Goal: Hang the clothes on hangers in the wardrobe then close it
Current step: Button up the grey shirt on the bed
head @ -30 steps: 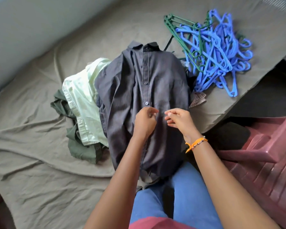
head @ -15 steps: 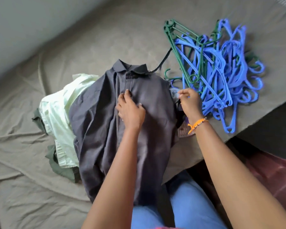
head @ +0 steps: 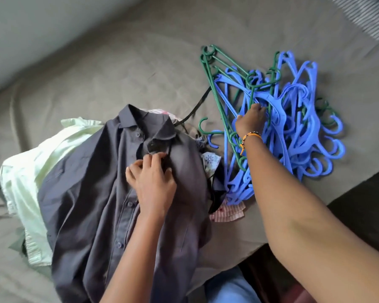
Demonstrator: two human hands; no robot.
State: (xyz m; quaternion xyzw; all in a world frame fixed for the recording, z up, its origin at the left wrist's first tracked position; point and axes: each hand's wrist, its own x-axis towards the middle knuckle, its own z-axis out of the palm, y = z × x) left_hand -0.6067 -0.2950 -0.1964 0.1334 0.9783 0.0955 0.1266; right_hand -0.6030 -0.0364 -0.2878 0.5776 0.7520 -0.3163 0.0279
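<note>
Grey shirt (head: 92,193) on bed (head: 118,79), hangers (head: 293,119) to its right.

Pale green shirt (head: 31,171) lies at far left, partly under the grey shirt, with a dark green garment (head: 15,243) showing beneath it. The grey shirt lies face up on the clothes pile, collar away from the person, placket open near the collar. Left hand (head: 151,184) rests on the shirt front, fingers curled and pinching the placket edge just below the collar. A striped cloth (head: 228,213) shows at the shirt's right edge. Right hand (head: 249,121), orange bracelet (head: 248,138) at the wrist, reaches into the tangled blue and green hangers; its fingers curl among them, but which hanger it grips cannot be told.
</note>
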